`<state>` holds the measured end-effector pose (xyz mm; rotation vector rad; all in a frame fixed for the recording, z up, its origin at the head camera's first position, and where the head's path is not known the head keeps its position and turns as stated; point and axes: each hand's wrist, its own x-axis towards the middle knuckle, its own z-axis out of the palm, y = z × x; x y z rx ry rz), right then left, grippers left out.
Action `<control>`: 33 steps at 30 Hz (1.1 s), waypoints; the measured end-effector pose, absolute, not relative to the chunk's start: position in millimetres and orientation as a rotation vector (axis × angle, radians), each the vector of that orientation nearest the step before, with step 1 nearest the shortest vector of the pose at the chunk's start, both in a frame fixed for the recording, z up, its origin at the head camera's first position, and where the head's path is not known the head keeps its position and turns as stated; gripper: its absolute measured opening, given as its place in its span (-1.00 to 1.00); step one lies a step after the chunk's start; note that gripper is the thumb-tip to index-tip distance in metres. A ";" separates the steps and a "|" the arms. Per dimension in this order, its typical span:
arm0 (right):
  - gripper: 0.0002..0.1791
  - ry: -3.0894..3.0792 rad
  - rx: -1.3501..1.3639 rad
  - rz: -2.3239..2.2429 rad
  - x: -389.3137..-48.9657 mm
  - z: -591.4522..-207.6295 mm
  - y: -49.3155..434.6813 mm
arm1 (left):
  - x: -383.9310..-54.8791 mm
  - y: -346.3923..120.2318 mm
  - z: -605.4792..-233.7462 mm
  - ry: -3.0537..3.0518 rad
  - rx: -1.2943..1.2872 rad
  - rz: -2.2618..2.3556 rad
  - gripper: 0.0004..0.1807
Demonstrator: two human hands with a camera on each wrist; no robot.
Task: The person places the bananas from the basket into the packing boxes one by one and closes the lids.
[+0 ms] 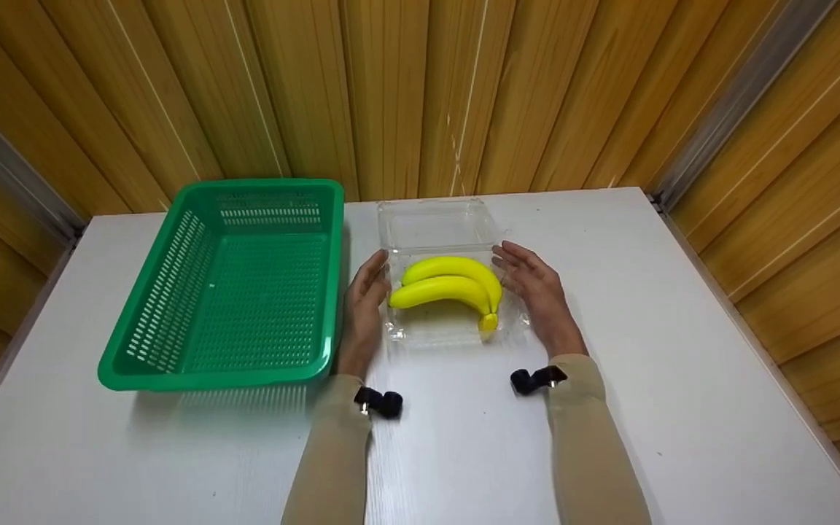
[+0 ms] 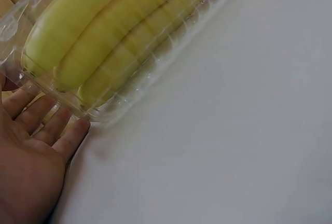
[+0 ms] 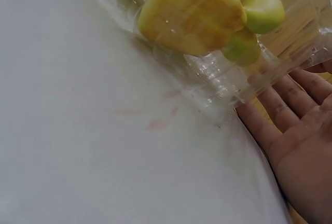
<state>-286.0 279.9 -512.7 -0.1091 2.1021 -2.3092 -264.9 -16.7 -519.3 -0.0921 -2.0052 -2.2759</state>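
Note:
A bunch of yellow bananas [image 1: 443, 289] lies in a clear plastic clamshell box [image 1: 431, 332] on the white table. The box's lid [image 1: 434, 224] is folded back, away from the person. At the left side of the box is my left hand [image 1: 363, 313], fingers extended, with fingertips against the plastic wall in the left wrist view. My right hand [image 1: 542, 299] is at the opposite side, its fingers also extended along the wall. In the right wrist view, the stem end of the bananas [image 3: 192, 16] shows through the plastic. Both thumbs are partly hidden.
A green plastic basket [image 1: 334, 292] with perforated sides stands on the white table [image 1: 682, 408], just left of my left hand. Wood-patterned panels [image 1: 391, 95] rise behind the table and at both sides. A dark wrist camera is strapped to each sleeve.

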 end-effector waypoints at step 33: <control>-0.45 1.972 -0.087 -2.414 -286.7 -512.3 281.2 | -264.0 -22.3 -520.9 -1.947 -0.226 -2.302 -0.44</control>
